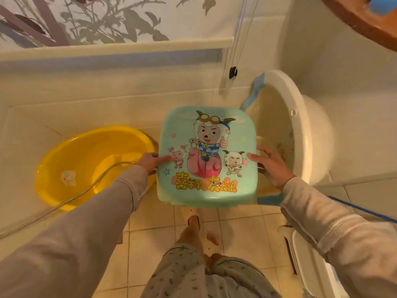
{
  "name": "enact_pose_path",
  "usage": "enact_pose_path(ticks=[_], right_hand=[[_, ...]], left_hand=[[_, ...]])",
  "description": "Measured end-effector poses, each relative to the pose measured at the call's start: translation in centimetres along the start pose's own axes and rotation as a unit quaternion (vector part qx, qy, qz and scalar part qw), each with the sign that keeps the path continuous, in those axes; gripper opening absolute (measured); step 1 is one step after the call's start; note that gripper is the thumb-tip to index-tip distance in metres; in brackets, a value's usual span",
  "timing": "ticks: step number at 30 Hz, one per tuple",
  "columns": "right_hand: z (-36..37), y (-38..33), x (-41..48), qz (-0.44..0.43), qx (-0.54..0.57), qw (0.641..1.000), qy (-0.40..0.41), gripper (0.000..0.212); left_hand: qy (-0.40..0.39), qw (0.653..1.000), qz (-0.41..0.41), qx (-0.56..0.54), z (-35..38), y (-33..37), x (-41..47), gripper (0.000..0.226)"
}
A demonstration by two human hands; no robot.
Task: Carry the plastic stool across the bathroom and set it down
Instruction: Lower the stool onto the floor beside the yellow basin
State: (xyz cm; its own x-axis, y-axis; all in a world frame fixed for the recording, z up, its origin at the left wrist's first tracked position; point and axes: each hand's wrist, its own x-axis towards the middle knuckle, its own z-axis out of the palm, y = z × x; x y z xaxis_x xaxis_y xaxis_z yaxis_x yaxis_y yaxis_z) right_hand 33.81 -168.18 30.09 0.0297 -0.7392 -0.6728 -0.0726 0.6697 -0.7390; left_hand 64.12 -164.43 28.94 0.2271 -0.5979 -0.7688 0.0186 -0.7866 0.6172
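The plastic stool (207, 155) is light green with a cartoon sheep picture and orange lettering on its square seat. I hold it level in the air above the tiled floor, in front of my body. My left hand (151, 161) grips the seat's left edge, thumb on top. My right hand (269, 164) grips the right edge the same way. The stool's legs are hidden beneath the seat.
A yellow basin (86, 160) lies in the tub at left, with a metal shower hose (64, 201) running across it. A white basin (300, 125) leans tilted at right. My bare feet (194, 222) stand on beige tiles. A white object (305, 254) sits at lower right.
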Motion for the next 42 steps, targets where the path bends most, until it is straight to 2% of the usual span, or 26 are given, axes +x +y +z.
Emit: enact_pose_path(ticks=[8,14,17,22,24,28,35,42], right_hand=[[2.0,-3.0,6.8,0.034,0.019,0.999,0.013,0.046],[3.4,-4.5,11.6,0.045,0.028,0.999,-0.011,0.055],[3.6,-4.5,13.7,0.052,0.021,0.998,-0.011,0.056],[3.8,-2.4,17.9,0.072,-0.016,0.997,-0.014,0.042],[3.9,-0.6,20.5,0.069,-0.014,0.998,0.001,0.047],[4.2,2.9,25.5,0.066,-0.023,0.998,0.003,0.063],[3.7,6.5,32.6,0.083,-0.035,0.996,-0.008,0.064],[2.5,8.3,36.5,0.075,-0.044,0.996,0.004,0.061]], left_hand=[[-0.008,0.999,-0.032,0.002,-1.4,3.8,6.7,0.056],[0.008,0.999,-0.042,-0.032,-2.0,5.9,11.1,0.059],[0.003,0.998,-0.046,-0.042,-1.7,6.0,12.9,0.054],[-0.009,0.996,-0.079,-0.041,-0.4,3.5,17.1,0.047],[-0.020,0.994,-0.098,-0.046,0.1,2.0,19.4,0.041],[-0.027,0.991,-0.117,-0.064,1.1,-1.6,24.1,0.055],[-0.035,0.988,-0.114,-0.103,3.6,-5.8,29.8,0.054],[-0.049,0.984,-0.110,-0.130,6.2,-6.5,34.1,0.037]])
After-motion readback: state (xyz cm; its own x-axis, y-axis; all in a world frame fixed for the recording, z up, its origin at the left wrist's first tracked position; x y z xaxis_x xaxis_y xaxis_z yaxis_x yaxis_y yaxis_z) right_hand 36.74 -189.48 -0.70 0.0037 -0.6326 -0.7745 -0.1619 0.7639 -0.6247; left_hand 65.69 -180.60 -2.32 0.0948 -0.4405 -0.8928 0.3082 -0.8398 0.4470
